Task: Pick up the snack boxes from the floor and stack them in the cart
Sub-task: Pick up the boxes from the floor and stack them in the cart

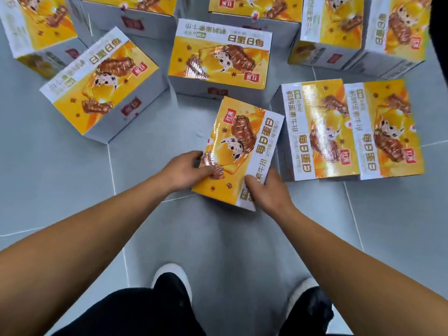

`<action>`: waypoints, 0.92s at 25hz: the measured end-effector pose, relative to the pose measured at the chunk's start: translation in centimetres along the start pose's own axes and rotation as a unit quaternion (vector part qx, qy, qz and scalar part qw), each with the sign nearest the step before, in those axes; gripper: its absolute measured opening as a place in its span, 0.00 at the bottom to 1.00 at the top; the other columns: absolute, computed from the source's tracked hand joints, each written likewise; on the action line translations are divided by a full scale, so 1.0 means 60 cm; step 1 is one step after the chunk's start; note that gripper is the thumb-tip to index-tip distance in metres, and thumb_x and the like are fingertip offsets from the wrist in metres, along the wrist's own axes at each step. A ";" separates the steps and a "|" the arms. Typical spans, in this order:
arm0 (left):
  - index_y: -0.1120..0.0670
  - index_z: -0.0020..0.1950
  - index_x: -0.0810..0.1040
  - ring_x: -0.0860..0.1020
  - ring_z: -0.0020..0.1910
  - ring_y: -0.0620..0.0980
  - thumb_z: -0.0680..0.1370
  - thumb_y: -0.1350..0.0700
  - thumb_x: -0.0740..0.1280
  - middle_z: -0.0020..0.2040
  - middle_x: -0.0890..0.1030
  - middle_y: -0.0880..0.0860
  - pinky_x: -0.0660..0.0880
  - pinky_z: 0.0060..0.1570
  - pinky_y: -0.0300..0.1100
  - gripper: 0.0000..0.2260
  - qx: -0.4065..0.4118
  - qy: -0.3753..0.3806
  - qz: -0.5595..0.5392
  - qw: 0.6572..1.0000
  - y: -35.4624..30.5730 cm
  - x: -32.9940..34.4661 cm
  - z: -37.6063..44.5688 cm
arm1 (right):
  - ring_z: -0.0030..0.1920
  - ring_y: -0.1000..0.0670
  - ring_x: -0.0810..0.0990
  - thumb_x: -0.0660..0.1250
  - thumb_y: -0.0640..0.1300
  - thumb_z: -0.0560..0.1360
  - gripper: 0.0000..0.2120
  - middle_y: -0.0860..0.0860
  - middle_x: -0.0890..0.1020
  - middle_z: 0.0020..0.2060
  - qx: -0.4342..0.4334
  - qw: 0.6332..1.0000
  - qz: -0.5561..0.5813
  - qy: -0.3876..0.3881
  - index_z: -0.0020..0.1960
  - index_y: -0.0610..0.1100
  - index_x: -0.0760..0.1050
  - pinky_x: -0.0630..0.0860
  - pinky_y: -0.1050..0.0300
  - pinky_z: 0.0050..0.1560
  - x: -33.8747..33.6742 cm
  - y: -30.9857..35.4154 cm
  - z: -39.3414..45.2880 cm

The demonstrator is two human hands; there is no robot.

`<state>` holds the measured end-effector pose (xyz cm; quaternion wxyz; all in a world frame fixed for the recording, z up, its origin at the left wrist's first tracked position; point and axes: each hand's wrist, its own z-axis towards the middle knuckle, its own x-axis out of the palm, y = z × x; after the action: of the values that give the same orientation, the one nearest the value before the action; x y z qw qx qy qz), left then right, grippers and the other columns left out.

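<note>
- Grey floor tiles [72,166] with pale grout lines stretch under everything, and yellow-and-white snack boxes stand scattered across them.
- My box [240,151] sits nearest me, middle of the view, turned at a slant, its yellow printed face up and a white strip along its right edge.
- My left hand [186,170] grips the box's near left edge, thumb on the top face, fingers curled round the side.
- My right hand [269,190] clasps the near right corner, thumb pressed on the white strip, fingers wrapped down the side out of sight.
- I cannot tell whether the box rests on the floor or is just off it.
- Just right of it a pair of boxes [351,129] stands side by side, touching each other.
- Beyond it a single box [220,57] stands near its far end.
- To the left another box [97,86] stands angled, well apart from mine.
- More boxes [358,27] line the top of the view, partly cut off.
- My black trousers [135,314] and two shoes [173,280] with white toes show at the bottom, both forearms reaching forward over them.
</note>
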<state>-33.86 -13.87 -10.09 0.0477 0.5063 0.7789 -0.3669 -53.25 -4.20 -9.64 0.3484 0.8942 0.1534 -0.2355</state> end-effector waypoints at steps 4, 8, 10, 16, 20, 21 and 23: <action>0.47 0.66 0.76 0.81 0.55 0.43 0.75 0.46 0.70 0.59 0.81 0.45 0.76 0.60 0.44 0.19 0.022 0.053 -0.181 0.982 0.027 0.020 -0.001 | 0.48 0.54 0.76 0.63 0.51 0.77 0.13 0.57 0.79 0.52 0.024 0.997 0.077 0.003 0.61 0.53 0.74 0.71 0.60 0.44 0.003 -0.002 0.000; 0.43 0.68 0.72 0.82 0.50 0.42 0.78 0.52 0.66 0.58 0.81 0.45 0.80 0.42 0.40 0.18 -0.005 0.055 -0.319 0.946 -0.023 -0.025 -0.105 | 0.53 0.52 0.81 0.63 0.60 0.72 0.22 0.56 0.82 0.55 0.054 0.991 0.117 0.045 0.62 0.53 0.75 0.76 0.49 0.59 -0.056 0.056 -0.052; 0.42 0.67 0.73 0.82 0.52 0.47 0.78 0.50 0.67 0.56 0.83 0.46 0.81 0.45 0.47 0.17 -0.038 0.036 -0.368 0.928 -0.062 -0.056 -0.172 | 0.55 0.51 0.81 0.64 0.60 0.72 0.22 0.57 0.81 0.56 0.055 0.987 0.140 0.060 0.64 0.53 0.75 0.75 0.46 0.62 -0.100 0.100 -0.101; 0.43 0.56 0.79 0.82 0.50 0.55 0.78 0.47 0.66 0.49 0.84 0.47 0.76 0.57 0.59 0.08 -0.124 -0.013 -0.489 0.863 -0.240 -0.169 -0.429 | 0.60 0.50 0.77 0.63 0.65 0.74 0.18 0.57 0.79 0.53 0.141 0.940 0.282 0.129 0.57 0.55 0.74 0.72 0.45 0.63 -0.293 0.278 -0.322; 0.41 0.55 0.78 0.81 0.52 0.54 0.78 0.47 0.66 0.51 0.84 0.45 0.76 0.57 0.55 0.07 -0.117 -0.048 -0.527 0.840 -0.387 -0.225 -0.588 | 0.57 0.45 0.78 0.67 0.65 0.72 0.18 0.49 0.79 0.53 0.197 0.910 0.329 0.160 0.53 0.52 0.76 0.76 0.44 0.60 -0.430 0.388 -0.465; 0.40 0.57 0.77 0.81 0.53 0.54 0.78 0.47 0.66 0.54 0.83 0.45 0.76 0.56 0.54 0.09 -0.107 -0.044 -0.529 0.841 -0.424 -0.238 -0.631 | 0.55 0.44 0.79 0.68 0.62 0.73 0.17 0.48 0.79 0.49 0.197 0.908 0.341 0.146 0.51 0.50 0.76 0.77 0.44 0.59 -0.469 0.416 -0.499; 0.38 0.61 0.75 0.80 0.55 0.55 0.78 0.46 0.66 0.59 0.81 0.46 0.76 0.57 0.54 0.12 -0.094 -0.017 -0.521 0.848 -0.485 -0.255 -0.707 | 0.47 0.44 0.80 0.71 0.56 0.73 0.14 0.46 0.78 0.40 0.183 0.908 0.359 0.114 0.46 0.45 0.76 0.79 0.46 0.55 -0.538 0.454 -0.558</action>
<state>-37.82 -5.46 42.76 -0.0902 0.0133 0.9580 -0.2717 -57.94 -3.82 44.07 0.2195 0.9578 -0.1852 -0.0146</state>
